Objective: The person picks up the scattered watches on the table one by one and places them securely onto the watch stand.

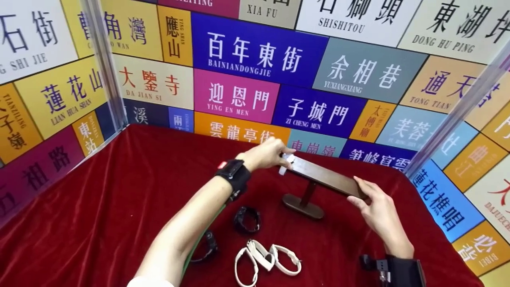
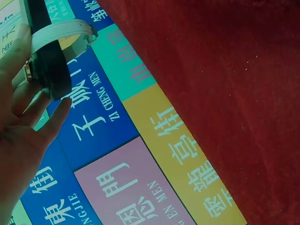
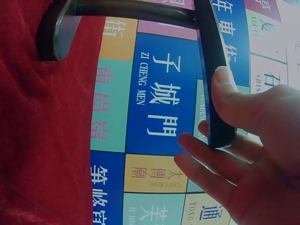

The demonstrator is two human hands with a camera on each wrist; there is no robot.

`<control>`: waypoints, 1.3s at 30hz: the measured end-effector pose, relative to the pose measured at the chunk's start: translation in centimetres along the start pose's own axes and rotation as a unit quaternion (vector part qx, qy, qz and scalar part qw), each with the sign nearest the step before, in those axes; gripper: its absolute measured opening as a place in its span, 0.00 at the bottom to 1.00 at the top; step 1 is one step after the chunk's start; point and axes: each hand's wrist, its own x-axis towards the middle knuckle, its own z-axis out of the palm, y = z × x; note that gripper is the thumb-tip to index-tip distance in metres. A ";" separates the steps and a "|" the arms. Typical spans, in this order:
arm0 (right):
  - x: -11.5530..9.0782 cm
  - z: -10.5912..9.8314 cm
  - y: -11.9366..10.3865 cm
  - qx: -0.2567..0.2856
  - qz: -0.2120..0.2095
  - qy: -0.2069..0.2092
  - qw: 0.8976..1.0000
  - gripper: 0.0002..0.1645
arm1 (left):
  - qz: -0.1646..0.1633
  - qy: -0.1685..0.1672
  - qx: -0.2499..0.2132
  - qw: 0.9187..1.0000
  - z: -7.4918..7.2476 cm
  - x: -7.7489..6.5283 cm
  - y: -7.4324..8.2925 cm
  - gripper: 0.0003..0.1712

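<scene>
A dark wooden T-shaped display stand (image 1: 328,174) stands on the red cloth, its long bar slanting down toward the right in the head view and its oval foot (image 1: 303,206) below. A white watch strap (image 2: 58,33) loops round the left end of the bar, with a small gold-coloured part by the fingers. My left hand (image 1: 269,154) pinches this strap at the bar's end, thumb on one side and fingers on the other. At the opposite end, my right hand (image 1: 378,209) grips the bar between thumb and fingers; its thumb (image 3: 224,79) presses the bar's face.
In front of the stand lie several white straps (image 1: 289,260), curled into loops. Two dark watches, one nearer the stand (image 1: 241,219) and one beside my left forearm (image 1: 211,241), lie left of them. Sign-covered panels (image 1: 255,52) rise behind the red cloth (image 1: 131,199).
</scene>
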 end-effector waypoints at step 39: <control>0.5 -0.1 0.1 -0.020 0.007 -0.019 1.000 0.34 | 0.018 0.031 0.056 0.998 2.3 1.1 2.7 0.21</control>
